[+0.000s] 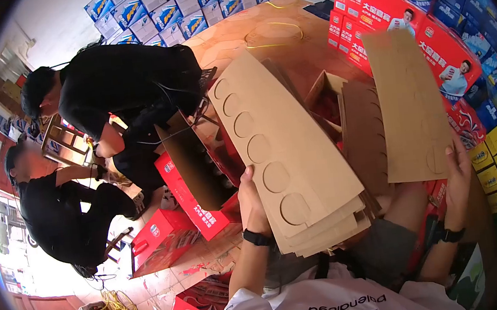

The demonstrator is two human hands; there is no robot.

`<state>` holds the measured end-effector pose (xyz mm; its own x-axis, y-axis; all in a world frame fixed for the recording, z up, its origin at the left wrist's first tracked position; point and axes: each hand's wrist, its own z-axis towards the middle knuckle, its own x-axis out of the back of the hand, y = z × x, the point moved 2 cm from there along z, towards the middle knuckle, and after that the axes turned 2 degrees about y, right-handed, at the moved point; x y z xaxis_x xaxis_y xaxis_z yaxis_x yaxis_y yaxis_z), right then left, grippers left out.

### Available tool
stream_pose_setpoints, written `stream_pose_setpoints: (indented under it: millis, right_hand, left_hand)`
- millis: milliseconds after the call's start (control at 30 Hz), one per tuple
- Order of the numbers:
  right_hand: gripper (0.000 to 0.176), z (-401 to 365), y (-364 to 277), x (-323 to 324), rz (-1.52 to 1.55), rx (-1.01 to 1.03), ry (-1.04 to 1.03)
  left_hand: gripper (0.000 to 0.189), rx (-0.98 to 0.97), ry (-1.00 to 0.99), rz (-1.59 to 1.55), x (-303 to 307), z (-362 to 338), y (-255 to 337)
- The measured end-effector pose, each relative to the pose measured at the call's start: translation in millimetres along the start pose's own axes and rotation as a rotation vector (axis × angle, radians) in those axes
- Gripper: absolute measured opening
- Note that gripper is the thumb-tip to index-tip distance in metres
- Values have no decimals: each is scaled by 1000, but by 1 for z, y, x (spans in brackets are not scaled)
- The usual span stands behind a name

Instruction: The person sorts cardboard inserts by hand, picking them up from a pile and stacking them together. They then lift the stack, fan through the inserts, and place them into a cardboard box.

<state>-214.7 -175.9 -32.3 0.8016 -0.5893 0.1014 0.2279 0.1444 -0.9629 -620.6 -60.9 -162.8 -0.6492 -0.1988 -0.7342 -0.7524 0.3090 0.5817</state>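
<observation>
My left hand (250,198) grips the left edge of a thick stack of brown cardboard sheets (322,168), its thumb lying along the side. A row of round die-cut shapes runs down the top sheet. At the right, my right hand (458,170) is closed on the lower right edge of a single cardboard sheet (402,114), which stands apart from the stack and shows faint cut circles. Between the two, more upright cardboard sheets (362,134) with cut edges show beside an open carton (326,95). The fingers behind both sheets are hidden.
Left of the stack stands an open red carton (188,185) with its flap up. Two people in black, one bending (125,77) and one crouching (67,216), are at the left. Red boxes (379,14) are piled at the right; blue-and-white cartons (196,6) line the back.
</observation>
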Motion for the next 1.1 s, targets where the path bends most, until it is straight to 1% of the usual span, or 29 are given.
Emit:
stream_pose_setpoints:
  millis: [33,100,133,167,200,267,300,367,433,467,533,567,667,767,867,900,967,1067,1100]
  right_hand:
    - [49,-11,-22,-15,-2,65,20]
    - [49,-35,-57,-51,-3,94,-4]
    - [49,-41,-63,-60,1,107,-18]
    - [49,-48,-48,-58,-121,112,-41]
    - [49,-52,-51,-69,-181,171,-92]
    - [50,-62,-66,-102,-301,298,-195]
    - [50,-61,-69,-108,-239,242,-227]
    - [50,-57,-74,-99,-241,229,-220]
    - [51,-50,-74,-80,-246,202,-181]
    - [52,-50,-80,-76,-168,203,-144]
    - [53,-50,-97,-67,-19,212,-64]
    - [54,-50,-99,-63,-5,264,-11]
    - [51,-57,-98,-71,11,229,-40]
    - [52,-66,-80,-98,-232,225,-190]
    - [54,-76,-77,-140,-644,96,-401]
    - [55,-78,-71,-147,-632,110,-409]
    - [57,-82,-61,-158,-594,150,-427]
    - [58,-83,-60,-164,-490,233,-449]
    - [58,-81,-61,-163,-478,233,-485]
  left_hand:
    - [59,11,-4,-2,-3,-1,-1]
    - [59,25,-6,-3,-10,-4,0]
    - [58,34,12,60,-8,-3,0]
    - [58,41,33,124,-3,-2,-1]
    - [58,45,53,185,2,1,-3]
    - [56,35,43,145,7,5,-6]
    - [55,44,42,116,4,4,-5]
    - [51,64,61,100,6,2,-3]
    - [49,71,111,91,-11,-10,7]
    - [48,77,133,85,-16,-13,10]
    - [48,131,114,16,-13,-10,10]
    - [47,163,101,-16,-11,-8,9]
    - [47,93,54,60,-3,-3,5]
    - [47,135,109,40,-18,-10,8]
    - [77,161,83,87,17,13,-12]
    - [74,144,63,212,23,11,-10]
    - [71,101,65,320,26,9,-7]
    - [68,42,118,306,22,4,-4]
    - [67,24,133,298,21,3,-4]
